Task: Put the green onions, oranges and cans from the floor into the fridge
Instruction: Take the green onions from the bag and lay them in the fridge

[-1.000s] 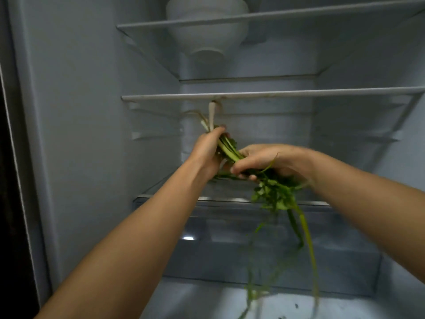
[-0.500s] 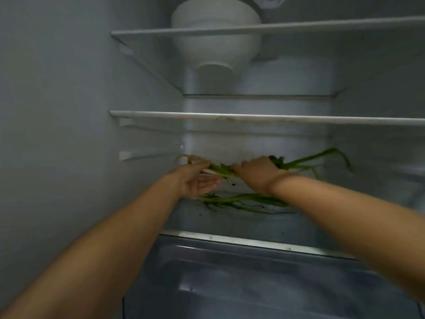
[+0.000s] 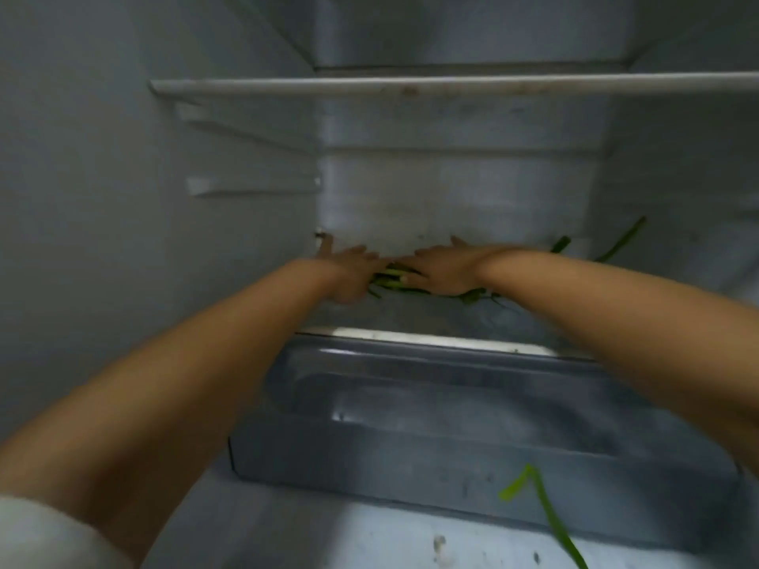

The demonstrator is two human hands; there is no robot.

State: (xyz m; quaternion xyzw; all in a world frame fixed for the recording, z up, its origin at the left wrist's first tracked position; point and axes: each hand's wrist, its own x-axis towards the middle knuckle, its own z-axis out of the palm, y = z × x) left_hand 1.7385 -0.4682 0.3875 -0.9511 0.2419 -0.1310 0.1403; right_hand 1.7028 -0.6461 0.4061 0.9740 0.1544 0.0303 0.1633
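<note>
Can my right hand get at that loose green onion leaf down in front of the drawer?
Probably yes. The stray leaf lies in the open before the clear drawer, nothing covering it. But the right hand is deep on the shelf, flat on the green onions, and must withdraw first.

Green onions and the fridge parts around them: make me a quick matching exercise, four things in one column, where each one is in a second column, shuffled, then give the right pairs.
Things
1. green onions
2. loose green leaf
3. clear drawer
4. white shelf edge

Places
A. below the shelf with the onions
B. above the hands
C. under both hands, at the shelf's back
D. in front of the drawer

Pairs: 1-C, 2-D, 3-A, 4-B
</note>
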